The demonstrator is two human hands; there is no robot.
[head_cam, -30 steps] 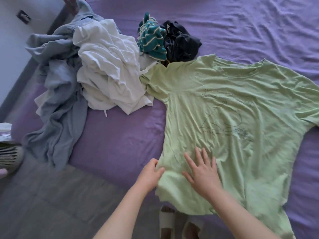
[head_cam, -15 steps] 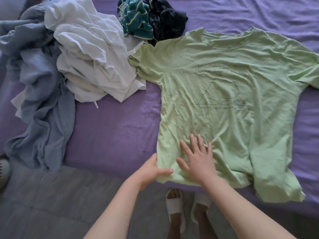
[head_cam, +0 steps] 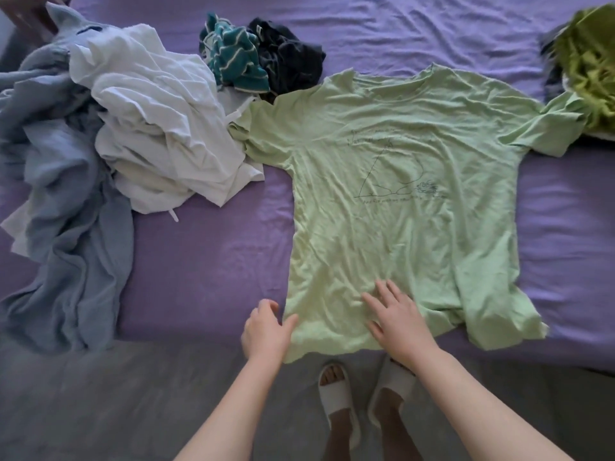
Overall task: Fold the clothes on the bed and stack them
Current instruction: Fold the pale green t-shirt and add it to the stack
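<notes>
A light green T-shirt with a dark line drawing lies spread face up on the purple bed. Its hem hangs a little over the bed's near edge. My right hand rests flat on the shirt near the hem, fingers spread. My left hand is at the shirt's lower left corner, thumb touching the fabric edge, fingers loosely curled and holding nothing. To the left lies a pile of unfolded clothes: a white garment, a blue-grey garment, a teal striped one and a dark one.
An olive-green garment lies at the bed's far right, touching the shirt's sleeve. The grey floor runs along the near edge of the bed. My feet in white slippers stand below the shirt's hem.
The view has shifted, bringing the olive garment into sight. My right hand slid slightly along the hem area. My left hand stays at the lower left corner.
</notes>
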